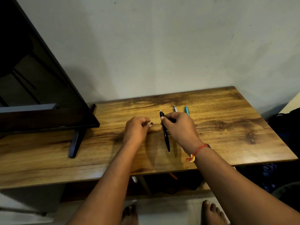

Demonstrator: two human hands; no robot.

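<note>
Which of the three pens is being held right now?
The black pen, pinched in the right hand. The white pen and the teal pen lie on the table beyond it; the left hand holds only a small dark piece.

On the wooden table (227,127) a dark screen (40,95) stands left and a white pen (174,109) lies beside a teal pen (186,109).

Single wide-angle view, worn on the head. Looks forward and steeply down from above the near edge of the table (227,127). Close range: left hand (135,129) and right hand (180,127) at frame centre, forearms entering from the bottom edge. Takes in the wall (162,46) across the upper half and bare feet (211,211) at the bottom.
</note>
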